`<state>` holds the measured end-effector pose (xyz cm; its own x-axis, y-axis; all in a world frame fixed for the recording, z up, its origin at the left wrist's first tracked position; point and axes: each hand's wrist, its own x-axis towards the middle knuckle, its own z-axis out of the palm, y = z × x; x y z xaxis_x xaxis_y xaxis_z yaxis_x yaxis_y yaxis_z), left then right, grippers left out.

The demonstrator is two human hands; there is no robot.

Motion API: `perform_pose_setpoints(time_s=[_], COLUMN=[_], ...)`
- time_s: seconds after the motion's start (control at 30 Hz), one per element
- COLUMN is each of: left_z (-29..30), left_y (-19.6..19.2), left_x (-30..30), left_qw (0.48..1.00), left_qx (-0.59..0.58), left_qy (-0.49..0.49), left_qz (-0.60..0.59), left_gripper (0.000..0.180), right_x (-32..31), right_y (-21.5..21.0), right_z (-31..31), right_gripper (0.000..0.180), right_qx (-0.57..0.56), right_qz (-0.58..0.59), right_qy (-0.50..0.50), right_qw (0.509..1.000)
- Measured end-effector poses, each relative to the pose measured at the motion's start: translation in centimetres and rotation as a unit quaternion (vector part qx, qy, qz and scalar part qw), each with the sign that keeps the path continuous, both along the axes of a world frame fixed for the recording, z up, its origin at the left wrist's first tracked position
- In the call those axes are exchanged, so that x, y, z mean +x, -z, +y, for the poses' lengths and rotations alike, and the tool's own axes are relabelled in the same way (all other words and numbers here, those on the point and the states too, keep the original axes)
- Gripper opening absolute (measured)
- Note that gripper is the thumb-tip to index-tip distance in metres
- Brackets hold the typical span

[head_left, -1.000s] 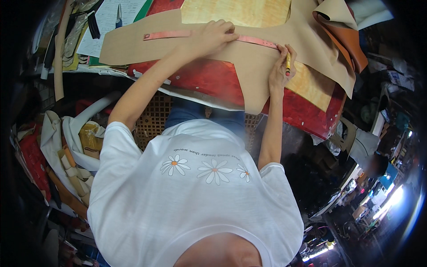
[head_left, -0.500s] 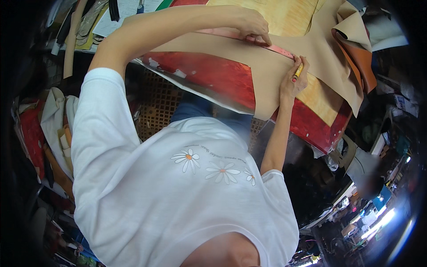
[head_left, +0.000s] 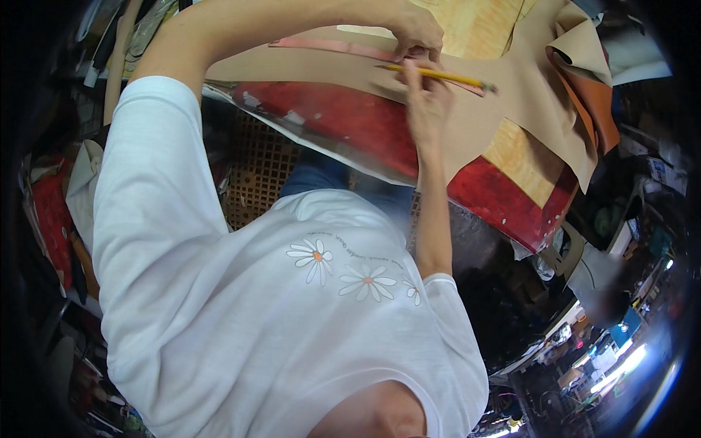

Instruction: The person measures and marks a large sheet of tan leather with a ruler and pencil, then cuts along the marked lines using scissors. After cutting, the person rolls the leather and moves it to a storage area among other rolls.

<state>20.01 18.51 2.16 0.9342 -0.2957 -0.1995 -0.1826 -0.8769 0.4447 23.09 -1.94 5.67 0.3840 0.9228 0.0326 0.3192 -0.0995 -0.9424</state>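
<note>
Marking seems in hand: right hand [head_left: 429, 109] pinching slim yellow pencil [head_left: 457, 77]; left hand [head_left: 418, 31] bunched, hold unclear, over flat pink strip [head_left: 328, 47] on beige leather-like sheet [head_left: 475, 125], far side. Next move likely needs strip steady.

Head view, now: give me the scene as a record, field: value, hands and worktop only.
left hand: fingers curled down at the pink strip
right hand: holds a yellow pencil, pointed end toward the left
pencil tip contact: cannot tell
strip: lies lengthwise on a beige sheet, partly hidden by the hands
sheet: spread over a red surface and yellow patterned area; folded at the right, showing an orange-brown side
</note>
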Motion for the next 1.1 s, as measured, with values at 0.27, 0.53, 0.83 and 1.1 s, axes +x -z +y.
perform_pose_setpoints(time_s=[0.27,0.53,0.83,1.1], left_z=[-0.7,-1.1,-2.9,-8.2], left_y=[-1.3,-2.1,-2.9,-2.6], left_x=[0.0,-1.1,-1.1,-8.3], left_qw=[0.996,0.999,0.988,0.936], left_qx=[0.084,-0.034,0.012,-0.01], left_qy=[0.011,-0.017,-0.105,-0.324], left_qz=[0.037,0.01,0.112,-0.134], left_gripper=[0.071,0.061,0.04,0.039], right_x=[0.2,13.9,13.2,10.3], right_y=[2.3,1.0,0.2,3.1], right_z=[2.0,-2.2,-2.5,-4.8], right_gripper=[0.037,0.032,0.033,0.037], right_qx=[0.004,-0.007,-0.015,0.084], right_qz=[-0.149,-0.114,-0.134,-0.016], right_qy=[-0.057,0.118,0.102,0.158], right_qw=[0.987,0.986,0.986,0.984])
